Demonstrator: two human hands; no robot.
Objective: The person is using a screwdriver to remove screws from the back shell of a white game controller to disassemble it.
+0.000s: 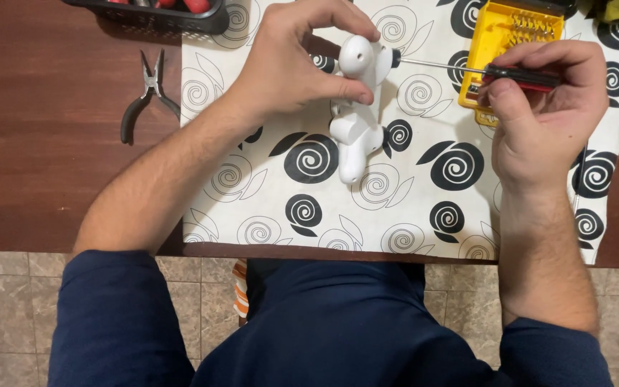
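Note:
My left hand (295, 61) grips the upper part of a white plastic object (356, 118) with rounded knobs, which rests on a white cloth with black spirals (410, 201). In my right hand (546, 107) I hold a thin screwdriver (460, 68) with a red and black handle. Its metal shaft runs left and its tip meets the right side of the white object's top knob.
A yellow case of screwdriver bits (510, 43) lies open behind my right hand. Black-handled pliers (148, 97) lie on the brown wooden table (51, 143) to the left. A black basket (159, 14) stands at the far edge. Tiled floor shows below the table.

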